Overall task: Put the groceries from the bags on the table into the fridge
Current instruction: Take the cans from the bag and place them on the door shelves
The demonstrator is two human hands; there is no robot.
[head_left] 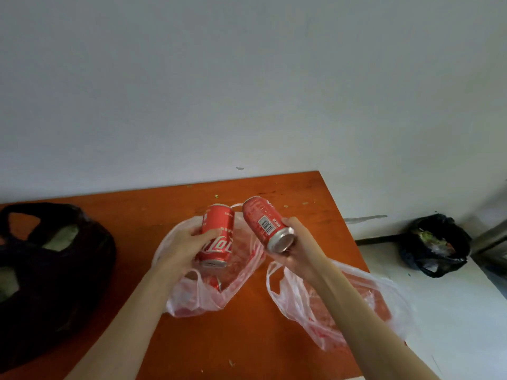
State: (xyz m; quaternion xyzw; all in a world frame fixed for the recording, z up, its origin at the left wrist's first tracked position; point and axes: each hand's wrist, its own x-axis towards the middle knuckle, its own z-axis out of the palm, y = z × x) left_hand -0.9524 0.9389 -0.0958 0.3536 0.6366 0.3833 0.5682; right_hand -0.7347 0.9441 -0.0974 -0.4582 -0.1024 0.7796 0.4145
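Both hands are occupied, each gripping one red soda can above the orange surface (247,346). The left hand (186,242) wraps round the side of the left can (218,237), which is held roughly upright with its white script logo facing the camera. The right hand (299,248) holds the right can (267,224) by its lower end, tilted so its top leans away to the left; the barcode panel and the silver base are visible.

Directly below the left can lies a translucent pink-and-white plastic bag (203,294), open at the mouth, with part of another red can (215,283) showing inside. A second bag (315,305) of the same kind lies flattened under the right forearm, near the surface's right edge; its contents cannot be determined.

A black plastic bag (49,270) sits at the left end of the surface, well apart from the others. On the floor to the right, a black-lined bin (434,245) stands against the white wall (247,78). Small green scraps lie scattered on the surface.
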